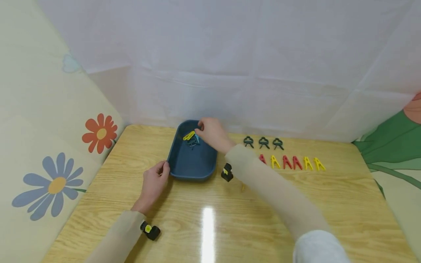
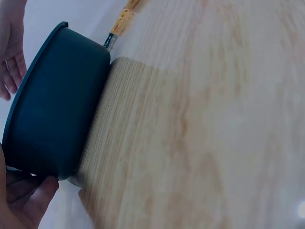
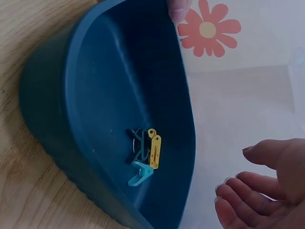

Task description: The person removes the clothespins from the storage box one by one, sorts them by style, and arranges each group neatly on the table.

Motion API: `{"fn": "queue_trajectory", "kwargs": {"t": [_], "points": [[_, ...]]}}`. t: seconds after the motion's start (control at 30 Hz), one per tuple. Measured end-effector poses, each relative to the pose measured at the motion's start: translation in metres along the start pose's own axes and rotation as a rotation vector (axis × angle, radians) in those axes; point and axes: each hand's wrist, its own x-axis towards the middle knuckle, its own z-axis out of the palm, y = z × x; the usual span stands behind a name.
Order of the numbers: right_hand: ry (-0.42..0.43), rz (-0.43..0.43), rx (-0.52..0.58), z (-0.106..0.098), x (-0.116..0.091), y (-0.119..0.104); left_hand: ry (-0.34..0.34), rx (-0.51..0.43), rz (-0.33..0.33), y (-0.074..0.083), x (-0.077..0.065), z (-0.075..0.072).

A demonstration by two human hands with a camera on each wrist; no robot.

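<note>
A dark blue plastic basin (image 1: pixel 192 166) stands on the wooden table, its far end close to the white cloth. My left hand (image 1: pixel 154 182) grips the basin's left side, thumb and fingers at the wall; part of this hand (image 2: pixel 28 202) shows in the left wrist view. My right hand (image 1: pixel 213 133) hovers over the far right of the basin. In the right wrist view its fingers (image 3: pixel 248 193) are loosely bent with nothing between them. Inside the basin lie a yellow clip (image 3: pixel 155 150), a light blue clip (image 3: pixel 141 173) and a dark green clip (image 3: pixel 139 144) close together.
To the basin's right, three dark green clips (image 1: pixel 264 143) form a back row. Before them runs a row of red clips (image 1: pixel 287 162) and yellow clips (image 1: pixel 307 163), partly behind my right sleeve (image 1: pixel 273 190). White cloth (image 1: pixel 204 98) hangs behind the table.
</note>
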Motion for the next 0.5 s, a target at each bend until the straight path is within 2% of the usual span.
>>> {"fn": "queue_trajectory", "kwargs": {"t": [0.23,0.5], "points": [[-0.029,0.074,-0.008,0.015,0.014,-0.01,0.002,0.0,-0.003,0.0,-0.001,-0.001],[-0.044,0.13,0.06,0.034,0.025,-0.009,-0.017,-0.016,-0.015,-0.001,0.0,0.0]]}}
